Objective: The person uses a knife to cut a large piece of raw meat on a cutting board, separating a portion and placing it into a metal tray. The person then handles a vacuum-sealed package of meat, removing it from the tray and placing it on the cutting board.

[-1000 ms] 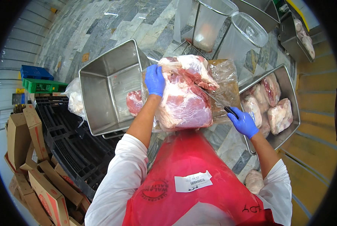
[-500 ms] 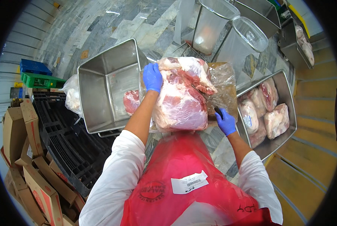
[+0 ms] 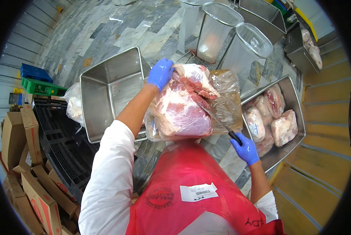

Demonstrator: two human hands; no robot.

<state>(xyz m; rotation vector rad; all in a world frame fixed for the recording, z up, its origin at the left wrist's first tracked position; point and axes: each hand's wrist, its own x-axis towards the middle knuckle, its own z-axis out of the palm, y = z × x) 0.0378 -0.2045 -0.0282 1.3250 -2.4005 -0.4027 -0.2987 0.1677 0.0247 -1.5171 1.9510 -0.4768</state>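
A large piece of raw meat (image 3: 183, 113) with white fat lies on a work surface partly covered by clear plastic film (image 3: 227, 98). My left hand (image 3: 161, 74), in a blue glove, is closed on the meat's far left edge. In my right hand (image 3: 245, 149), also blue-gloved, is the black handle of a knife (image 3: 221, 123). The knife's blade points up and left, and its tip reaches the dark red cleft between the large lower part and the fatty flap (image 3: 201, 80). How deep the tip sits is hidden.
On the left stands a steel bin (image 3: 99, 111), beside a black pallet (image 3: 61, 145) and flattened cardboard boxes (image 3: 40, 196). A second steel bin (image 3: 295, 82) at the right holds several wrapped meat pieces (image 3: 284, 128). Bag-lined hoop stands (image 3: 248, 45) rise beyond the meat.
The knife has drawn back toward the lower right, baring more blade. My left hand has shifted slightly up and right on the meat. The view has moved a little.
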